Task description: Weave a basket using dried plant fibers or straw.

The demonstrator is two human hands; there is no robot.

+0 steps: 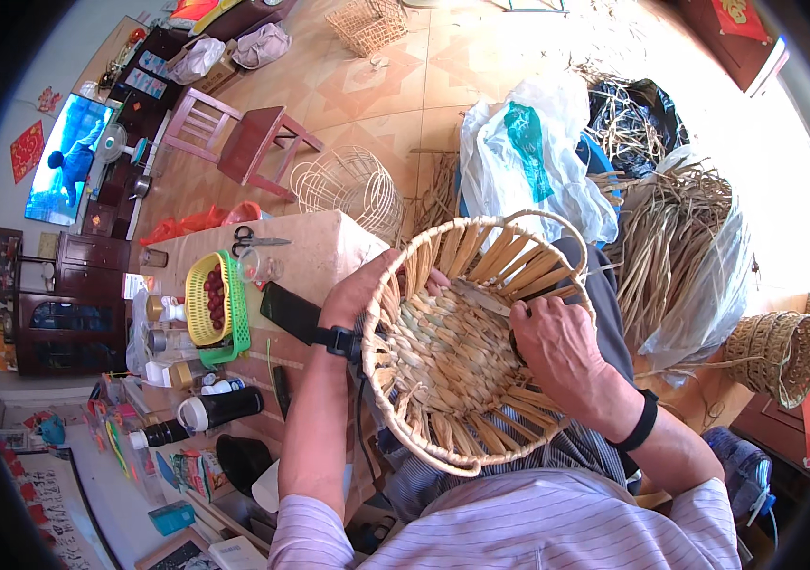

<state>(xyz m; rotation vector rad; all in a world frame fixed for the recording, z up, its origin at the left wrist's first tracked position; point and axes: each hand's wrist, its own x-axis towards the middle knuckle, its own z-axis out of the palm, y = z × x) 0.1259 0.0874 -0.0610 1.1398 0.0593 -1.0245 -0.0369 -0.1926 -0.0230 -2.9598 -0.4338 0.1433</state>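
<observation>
A round woven basket [457,356] of straw-coloured plant strips rests tilted on my lap, its open side toward me. Flat strips run from its woven base to a wrapped rim, and looped handles stand at top and bottom. My left hand [362,288] grips the basket's left side, with fingertips showing inside through the gaps. Inside the right part of the basket, my right hand [557,347] is closed round scissors [483,298] with dark handles. Their metal blade points left, close to the strips near the left fingertips. The fingers partly hide the handles.
On the table [315,237] at left lie other scissors [258,239], a dark phone [289,313], a fruit basket [206,299] and bottles. Beyond stand a wire-like frame basket [353,195] and a chair [251,142]. Dried strips [676,237] and plastic bags [538,157] lie at right.
</observation>
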